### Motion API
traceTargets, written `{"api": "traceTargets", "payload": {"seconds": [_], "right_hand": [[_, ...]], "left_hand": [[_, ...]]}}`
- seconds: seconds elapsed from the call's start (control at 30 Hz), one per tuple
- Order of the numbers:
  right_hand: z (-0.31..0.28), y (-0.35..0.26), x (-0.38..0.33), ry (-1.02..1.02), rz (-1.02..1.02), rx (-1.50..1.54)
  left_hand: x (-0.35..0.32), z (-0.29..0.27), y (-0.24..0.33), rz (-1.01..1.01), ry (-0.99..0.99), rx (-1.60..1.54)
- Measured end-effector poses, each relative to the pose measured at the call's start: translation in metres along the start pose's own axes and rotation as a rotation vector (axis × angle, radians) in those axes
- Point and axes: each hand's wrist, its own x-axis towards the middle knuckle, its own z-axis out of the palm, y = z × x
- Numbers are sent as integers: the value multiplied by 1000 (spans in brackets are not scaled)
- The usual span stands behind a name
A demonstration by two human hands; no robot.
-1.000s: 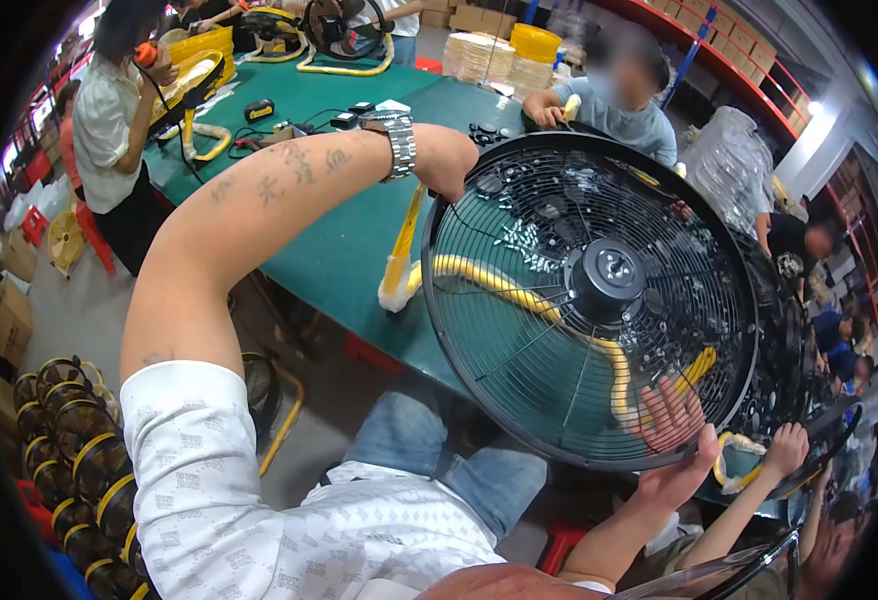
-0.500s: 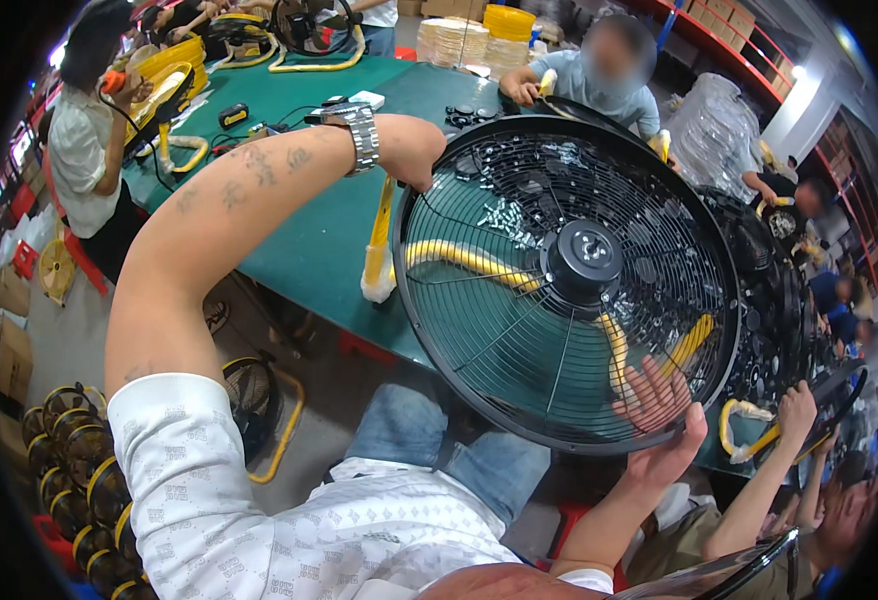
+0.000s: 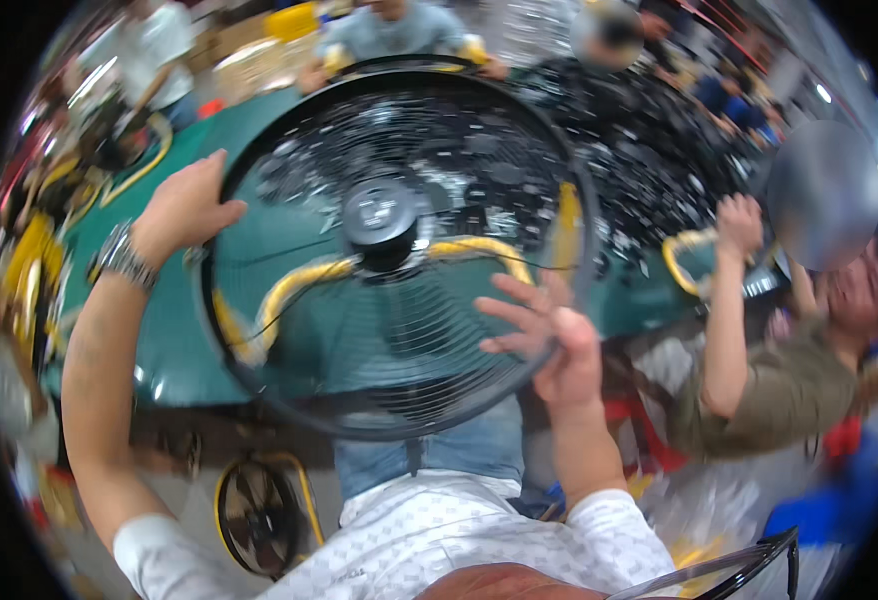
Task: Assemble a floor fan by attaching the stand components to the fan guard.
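A round black fan (image 3: 381, 212) with a wire grille stands tilted in front of me at the table's near edge, its dark motor housing in the middle. Behind the grille shows its bent yellow tube stand (image 3: 309, 282), partly wrapped in clear film. At the upper left of the rim is my left hand (image 3: 187, 208), with a metal watch on the wrist, fingers stretched and thumb apart, touching or very near the rim. Over the lower right of the grille my right hand (image 3: 549, 335) has its fingers spread. Motion blur hides whether those fingers press the wires.
The green table (image 3: 174, 345) carries many small black parts (image 3: 649, 150) beyond the fan. A person (image 3: 384, 35) faces me across it; another person (image 3: 779, 375) works at my right. On the floor below left stands another fan (image 3: 259, 510) with a yellow tube.
My view has swung to the right. The fan has turned more level and sits farther left in view. My left hand has gone from its upper edge to its left side, fingers now stretched.
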Motion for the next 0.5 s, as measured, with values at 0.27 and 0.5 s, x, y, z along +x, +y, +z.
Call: {"api": "traceTargets", "payload": {"seconds": [0.27,0.5], "right_hand": [[2,4,-7,-2,12,49],[-7,6,-8,-50,78,62]], "left_hand": [[100,-17,198,947,507,-270],[149,-28,277,1118,-108,-161]]}}
